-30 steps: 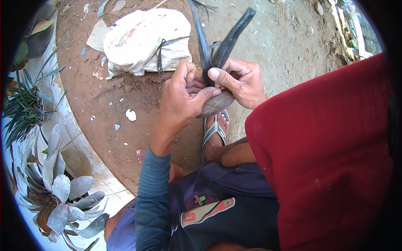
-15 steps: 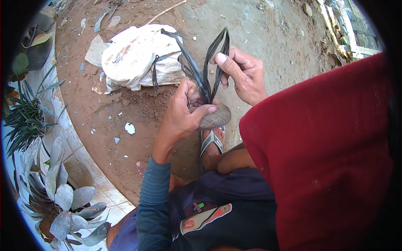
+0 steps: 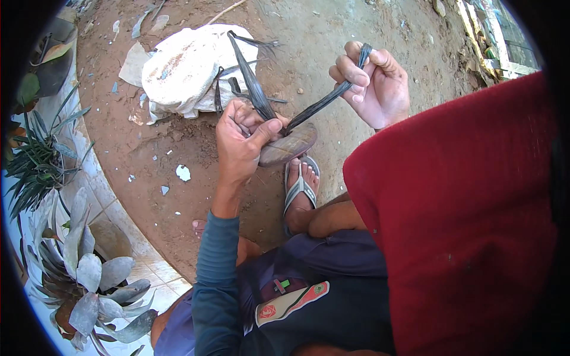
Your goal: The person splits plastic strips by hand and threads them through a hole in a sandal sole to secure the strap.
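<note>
My left hand (image 3: pixel 236 139) is closed round a flat brown sandal sole (image 3: pixel 291 145) with a rounded end and criss-cross lines, its thumb lying on the top. From the sole rises a black plastic strip (image 3: pixel 320 102), pulled taut up to the right. Higher up, my right hand (image 3: pixel 383 89) pinches its looped far end between thumb and fingers. Another black strip (image 3: pixel 250 77) sticks up from the left hand, bent over at its top with frayed ends. Where the strips meet the sole is partly hidden by my left fingers.
A dirty white sack (image 3: pixel 181 74) lies on the muddy ground (image 3: pixel 178 219). Plants (image 3: pixel 95 285) stand along a tiled edge (image 3: pixel 89 172) at left. My sandalled foot (image 3: pixel 301 187) is below the sole. Red cloth (image 3: pixel 463 207) fills the right side.
My right hand has moved up and right, drawing the black loop out into a taut strip. My left hand has shifted slightly left and up, and the sole has tilted.
</note>
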The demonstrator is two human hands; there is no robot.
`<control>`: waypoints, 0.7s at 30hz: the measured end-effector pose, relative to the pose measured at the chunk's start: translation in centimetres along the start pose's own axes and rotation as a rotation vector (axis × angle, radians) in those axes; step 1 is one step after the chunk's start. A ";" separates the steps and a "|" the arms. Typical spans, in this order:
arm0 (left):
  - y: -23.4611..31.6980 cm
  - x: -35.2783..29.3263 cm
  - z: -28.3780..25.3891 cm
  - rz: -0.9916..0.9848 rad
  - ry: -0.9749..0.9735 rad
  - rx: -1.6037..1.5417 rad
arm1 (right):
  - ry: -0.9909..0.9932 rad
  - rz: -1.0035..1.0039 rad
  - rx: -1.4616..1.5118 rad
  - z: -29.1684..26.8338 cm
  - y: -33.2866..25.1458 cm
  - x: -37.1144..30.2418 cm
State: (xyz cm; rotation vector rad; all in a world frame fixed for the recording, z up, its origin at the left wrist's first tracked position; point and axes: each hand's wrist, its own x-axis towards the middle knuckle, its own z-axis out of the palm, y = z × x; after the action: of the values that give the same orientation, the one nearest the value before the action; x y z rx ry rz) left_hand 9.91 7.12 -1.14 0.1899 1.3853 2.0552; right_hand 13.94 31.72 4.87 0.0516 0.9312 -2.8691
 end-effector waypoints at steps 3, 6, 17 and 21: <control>-0.2 0.0 -0.4 -0.018 0.044 -0.143 | -0.053 -0.016 -0.039 0.4 -0.4 -0.2; 0.0 -0.2 -0.4 -0.025 -0.037 -0.270 | -0.029 -0.043 -0.084 0.6 -0.6 -0.5; 0.0 -0.2 0.5 -0.171 -0.342 -0.002 | 0.047 -0.065 -0.560 4.2 0.7 0.6; -0.2 -0.6 1.2 -0.121 -0.439 0.060 | 0.025 -0.021 -0.604 4.2 2.4 1.8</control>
State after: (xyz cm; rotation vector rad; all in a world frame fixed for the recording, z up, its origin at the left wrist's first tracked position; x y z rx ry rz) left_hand 11.01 7.76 -0.68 0.5356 1.1533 1.7404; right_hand 12.45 27.14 6.75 0.0193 1.7576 -2.4800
